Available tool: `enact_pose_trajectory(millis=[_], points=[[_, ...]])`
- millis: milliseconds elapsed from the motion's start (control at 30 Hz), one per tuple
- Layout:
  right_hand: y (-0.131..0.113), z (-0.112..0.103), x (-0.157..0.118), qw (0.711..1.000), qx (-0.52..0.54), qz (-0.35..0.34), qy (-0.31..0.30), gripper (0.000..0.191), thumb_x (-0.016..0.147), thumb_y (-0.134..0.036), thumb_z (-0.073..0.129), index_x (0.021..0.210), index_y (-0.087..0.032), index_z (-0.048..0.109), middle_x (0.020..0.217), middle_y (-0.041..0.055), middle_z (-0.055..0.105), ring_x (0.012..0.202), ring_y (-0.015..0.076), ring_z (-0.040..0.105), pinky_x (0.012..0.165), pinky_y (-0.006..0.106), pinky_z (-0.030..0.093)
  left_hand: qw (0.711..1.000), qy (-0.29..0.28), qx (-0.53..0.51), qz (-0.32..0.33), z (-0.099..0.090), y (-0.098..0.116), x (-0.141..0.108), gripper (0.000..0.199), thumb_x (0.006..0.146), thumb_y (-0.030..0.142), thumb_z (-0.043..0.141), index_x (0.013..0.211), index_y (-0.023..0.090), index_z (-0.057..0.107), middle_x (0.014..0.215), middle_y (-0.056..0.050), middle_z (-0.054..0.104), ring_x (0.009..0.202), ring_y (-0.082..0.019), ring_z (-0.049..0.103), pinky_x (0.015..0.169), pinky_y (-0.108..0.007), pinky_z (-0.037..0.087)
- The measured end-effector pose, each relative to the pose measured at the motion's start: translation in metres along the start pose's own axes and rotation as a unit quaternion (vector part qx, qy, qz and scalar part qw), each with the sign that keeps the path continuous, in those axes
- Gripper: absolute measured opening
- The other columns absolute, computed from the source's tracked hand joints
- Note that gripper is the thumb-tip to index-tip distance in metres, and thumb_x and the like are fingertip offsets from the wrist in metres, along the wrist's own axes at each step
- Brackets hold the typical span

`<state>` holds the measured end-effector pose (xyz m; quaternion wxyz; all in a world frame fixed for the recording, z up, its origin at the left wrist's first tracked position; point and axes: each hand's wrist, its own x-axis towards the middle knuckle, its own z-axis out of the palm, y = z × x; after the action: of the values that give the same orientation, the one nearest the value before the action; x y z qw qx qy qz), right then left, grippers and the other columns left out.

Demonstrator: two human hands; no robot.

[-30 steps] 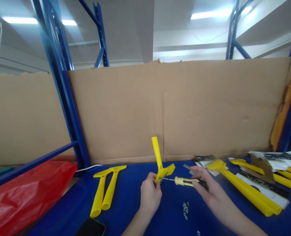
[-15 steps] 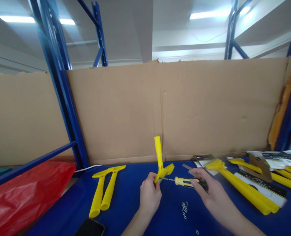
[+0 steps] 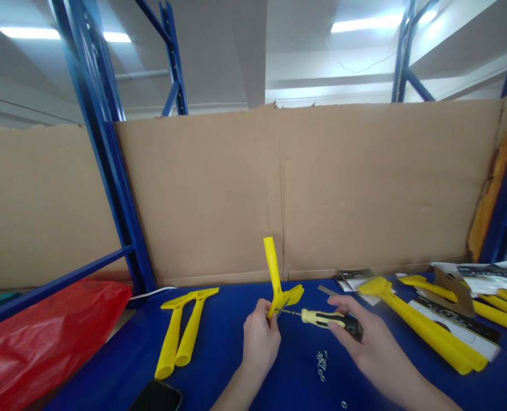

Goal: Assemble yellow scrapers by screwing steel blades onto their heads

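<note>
My left hand [image 3: 262,337] is closed on the head of a yellow plastic scraper handle [image 3: 272,262], whose round grip points up and leans slightly left. In my right hand [image 3: 364,337] is a screwdriver [image 3: 321,318] with a cream and black handle, held almost level. Its shaft reaches left to the scraper head, close to my left fingertips; the exact contact point is too small to make out. Small metal nuts and screws [image 3: 321,365] lie on the blue table below the screwdriver. A thin metal blade [image 3: 327,290] lies just behind my right hand.
Two yellow handles [image 3: 189,328] lie at left, near a dark phone [image 3: 157,396] and red plastic sheeting [image 3: 52,342]. On the right are more yellow handles [image 3: 428,325] with printed packaging [image 3: 458,331]. A cardboard wall [image 3: 313,188] stands behind the blue table [image 3: 219,354].
The scraper's grip has tipped slightly to the left. The screwdriver has shifted a little left and its handle end sits slightly lower, with my right fingers repositioned on it.
</note>
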<state>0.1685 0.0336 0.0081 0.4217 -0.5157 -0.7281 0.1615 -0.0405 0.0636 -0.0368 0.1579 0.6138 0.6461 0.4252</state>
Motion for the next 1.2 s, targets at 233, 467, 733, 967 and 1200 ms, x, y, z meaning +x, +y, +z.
enact_pose_trajectory(millis=[233,467,733,967,1200], points=[[-0.006,0.001,-0.001,0.999,0.025,0.021,-0.027,0.033,0.089,-0.043,0.033,0.086,-0.023,0.059,0.062,0.0,0.063,0.053,0.0169,0.06,0.051,0.026,0.046,0.999,0.004,0.031,0.027,-0.002,0.002,-0.001,0.015,0.082,0.007,0.046,0.082,0.022,0.047,0.069,0.0,0.062,0.063,-0.016,0.061,0.053,-0.021,0.034],[0.002,0.003,-0.001,0.999,0.041,-0.012,-0.007,0.043,0.08,-0.033,0.047,0.122,-0.025,0.04,0.102,0.0055,0.061,0.091,0.021,0.063,0.074,0.032,0.051,1.0,-0.004,-0.006,-0.001,-0.002,-0.002,0.001,0.012,0.083,0.01,0.046,0.081,0.022,0.047,0.069,0.001,0.062,0.061,-0.015,0.061,0.053,-0.021,0.036],[0.003,0.001,0.0,1.0,0.019,-0.017,-0.013,0.027,0.078,-0.029,0.05,0.104,-0.024,0.056,0.096,0.0064,0.069,0.089,0.0242,0.065,0.081,0.037,0.05,1.0,-0.005,0.005,0.008,-0.001,-0.001,0.001,0.013,0.082,0.009,0.046,0.081,0.022,0.048,0.069,0.0,0.061,0.06,-0.015,0.06,0.054,-0.021,0.037],[-0.007,-0.001,0.0,1.0,-0.004,-0.021,0.008,0.026,0.087,-0.036,0.039,0.088,-0.023,0.061,0.075,0.0045,0.069,0.069,0.0219,0.066,0.068,0.033,0.051,1.0,-0.002,0.01,0.027,-0.002,0.0,-0.001,0.013,0.082,0.009,0.045,0.082,0.022,0.049,0.068,0.0,0.061,0.061,-0.015,0.06,0.053,-0.021,0.038],[-0.007,0.003,-0.001,0.998,0.017,-0.002,-0.057,0.035,0.091,-0.044,0.035,0.08,-0.023,0.061,0.068,0.0006,0.067,0.06,0.0172,0.061,0.054,0.025,0.046,0.999,0.017,-0.044,0.001,0.001,-0.004,0.002,0.012,0.082,0.01,0.046,0.083,0.021,0.05,0.072,0.001,0.064,0.063,-0.014,0.064,0.054,-0.02,0.044]])
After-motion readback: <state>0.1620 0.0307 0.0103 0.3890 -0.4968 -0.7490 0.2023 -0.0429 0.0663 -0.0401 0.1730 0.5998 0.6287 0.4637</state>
